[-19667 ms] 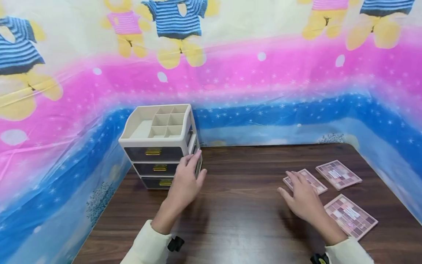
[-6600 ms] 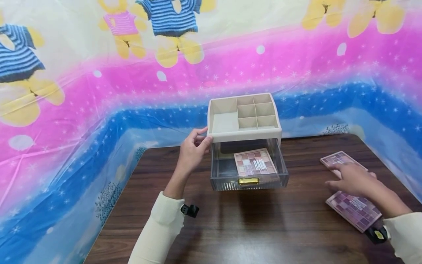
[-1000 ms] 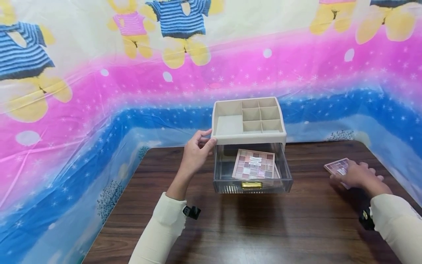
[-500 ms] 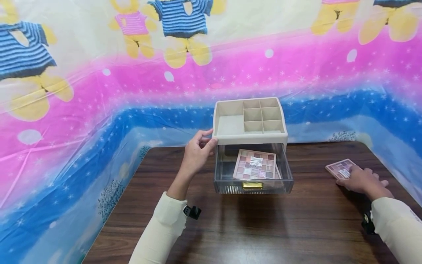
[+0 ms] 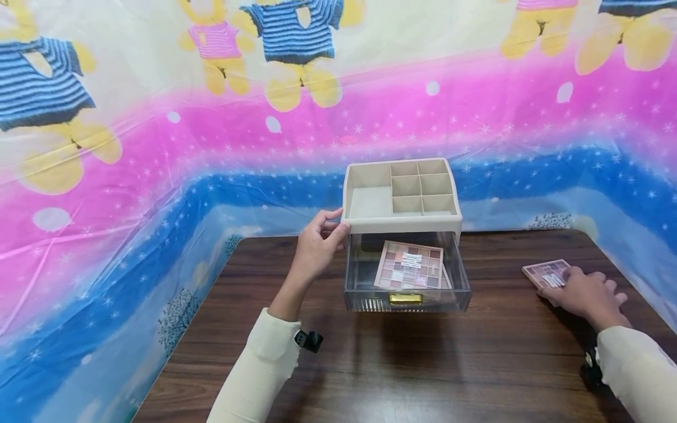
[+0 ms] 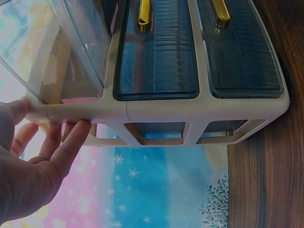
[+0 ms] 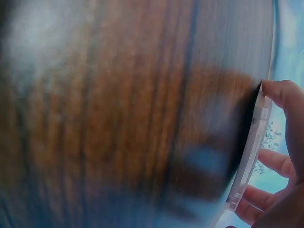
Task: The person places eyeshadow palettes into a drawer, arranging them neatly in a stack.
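Observation:
A cream desktop drawer organizer (image 5: 402, 224) stands mid-table, its smoky clear top drawer (image 5: 365, 299) pulled out. Inside lies a pink eyeshadow palette (image 5: 409, 264), with the edge of another showing beneath it. My left hand (image 5: 314, 247) grips the organizer's front left upright, thumb in front and fingers along the side, as the left wrist view shows. At the table's right, my right hand (image 5: 589, 294) holds one more eyeshadow palette (image 5: 545, 275) by its edges. In the right wrist view the thumb is at one end of this palette's edge (image 7: 249, 152), several fingers behind it.
The two lower drawers (image 6: 156, 57) with gold handles are closed. The organizer's top tray has one large and several small compartments. Printed cloth (image 5: 264, 200) hangs behind the dark wooden table (image 5: 344, 370) and along its sides.
Earlier the organizer moved from left to middle, its top drawer was opened, and two palettes went in. In the last second, the right hand took hold of the remaining palette; the left stayed put.

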{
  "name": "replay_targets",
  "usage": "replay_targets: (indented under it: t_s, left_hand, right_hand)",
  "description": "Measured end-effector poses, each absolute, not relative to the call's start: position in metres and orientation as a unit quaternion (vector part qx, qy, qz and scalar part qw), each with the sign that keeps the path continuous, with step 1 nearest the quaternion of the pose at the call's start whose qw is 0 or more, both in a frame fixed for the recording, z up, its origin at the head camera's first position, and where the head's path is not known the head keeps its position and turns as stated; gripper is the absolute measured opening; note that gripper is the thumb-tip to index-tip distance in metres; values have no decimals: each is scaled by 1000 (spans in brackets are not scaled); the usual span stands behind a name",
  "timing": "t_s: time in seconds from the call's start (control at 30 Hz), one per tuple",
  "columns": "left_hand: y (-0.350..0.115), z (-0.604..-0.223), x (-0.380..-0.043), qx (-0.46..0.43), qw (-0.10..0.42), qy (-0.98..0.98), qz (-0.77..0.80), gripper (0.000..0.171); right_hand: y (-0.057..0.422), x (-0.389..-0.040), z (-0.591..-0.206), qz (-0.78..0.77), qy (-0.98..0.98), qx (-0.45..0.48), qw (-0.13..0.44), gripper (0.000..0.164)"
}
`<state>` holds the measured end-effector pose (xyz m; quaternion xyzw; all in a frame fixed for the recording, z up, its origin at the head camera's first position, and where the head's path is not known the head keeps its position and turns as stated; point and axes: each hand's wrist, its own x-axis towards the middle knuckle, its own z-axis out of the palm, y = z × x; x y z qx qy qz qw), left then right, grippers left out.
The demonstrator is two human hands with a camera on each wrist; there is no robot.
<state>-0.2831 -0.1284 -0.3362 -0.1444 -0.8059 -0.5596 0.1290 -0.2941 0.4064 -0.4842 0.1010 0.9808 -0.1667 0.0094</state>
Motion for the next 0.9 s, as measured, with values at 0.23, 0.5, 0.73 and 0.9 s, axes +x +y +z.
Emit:
replay_targets:
  t_s: [0.23,0.5,0.73,0.9]
  left_hand:
    - [-128,-337,-283,-139,126,-807,-559,43]
    - [-128,-335,-283,-134,126,-805,-564,41]
    - [-128,-336,-284,-136,125,-807,-560,43]
    - [-128,-336,-284,-136,123,-807,-561,43]
  right_hand:
    - [404,-289,-479,-182,979,88,-29,103]
    - [398,-282,-462,-182,980,49,-55,99]
    - [384,-273,-440,-188,978,31,-90,95]
    - [371,-265,-417,-198,973,8,-115,88]
